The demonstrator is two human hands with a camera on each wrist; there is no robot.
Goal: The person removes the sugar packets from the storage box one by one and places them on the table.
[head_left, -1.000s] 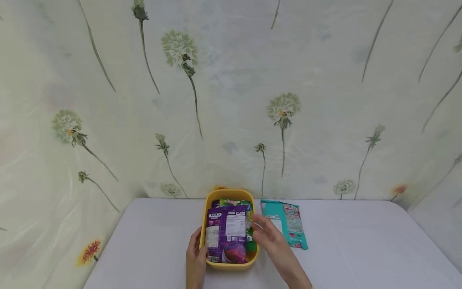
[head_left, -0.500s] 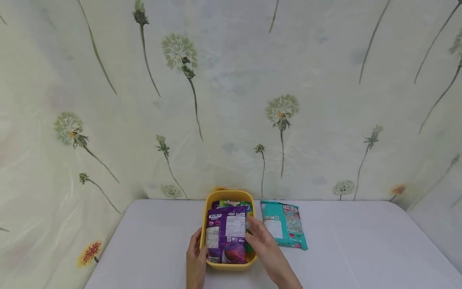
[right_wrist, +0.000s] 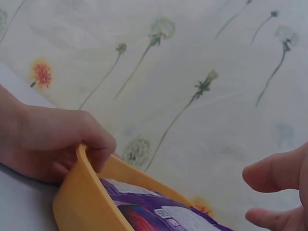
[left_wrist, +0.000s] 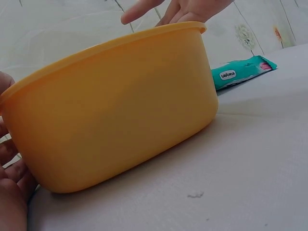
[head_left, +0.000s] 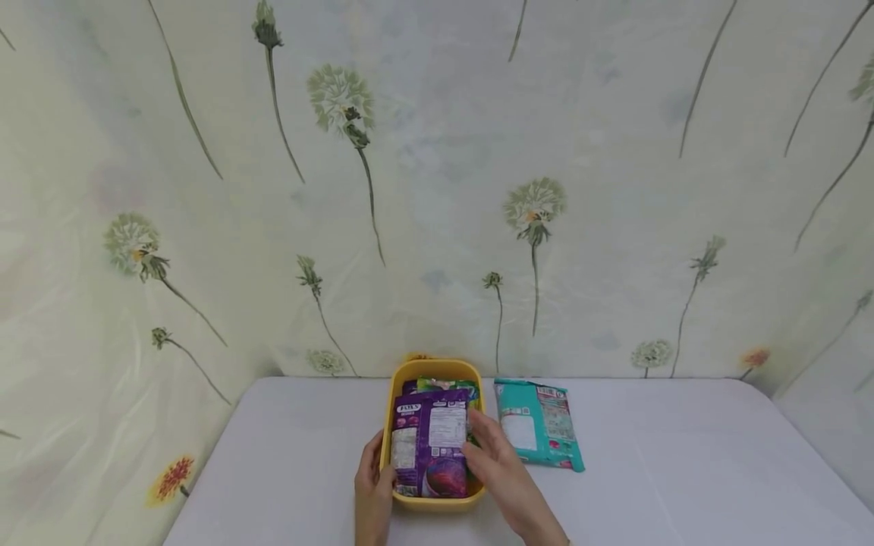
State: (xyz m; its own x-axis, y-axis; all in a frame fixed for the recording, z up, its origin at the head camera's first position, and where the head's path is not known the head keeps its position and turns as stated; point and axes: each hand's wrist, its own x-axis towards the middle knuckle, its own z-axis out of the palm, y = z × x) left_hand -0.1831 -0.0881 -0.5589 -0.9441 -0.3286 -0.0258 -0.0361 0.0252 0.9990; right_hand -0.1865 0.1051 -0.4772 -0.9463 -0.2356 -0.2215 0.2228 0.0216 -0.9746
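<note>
A yellow plastic tub (head_left: 437, 503) stands on the table with several candy bags in it. On top lies a purple Fox's candy bag (head_left: 444, 425), and a green bag (head_left: 437, 384) shows partly under it. My left hand (head_left: 374, 489) grips the tub's left side, thumb hooked over the rim in the right wrist view. My right hand (head_left: 504, 474) hovers at the tub's right rim near the purple bag, fingers spread and holding nothing in the right wrist view. Right of the tub, a teal candy bag (head_left: 539, 425) lies flat; in the left wrist view its Savoria label shows.
The table (head_left: 669, 455) has a white cover. A curtain (head_left: 437, 189) printed with dandelions hangs right behind the table's back edge and along both sides. The tub stands close to that back edge.
My right hand has moved left, from beside the teal bag to over the tub's right rim, and then stays there. My left hand and the tub have not visibly moved.
</note>
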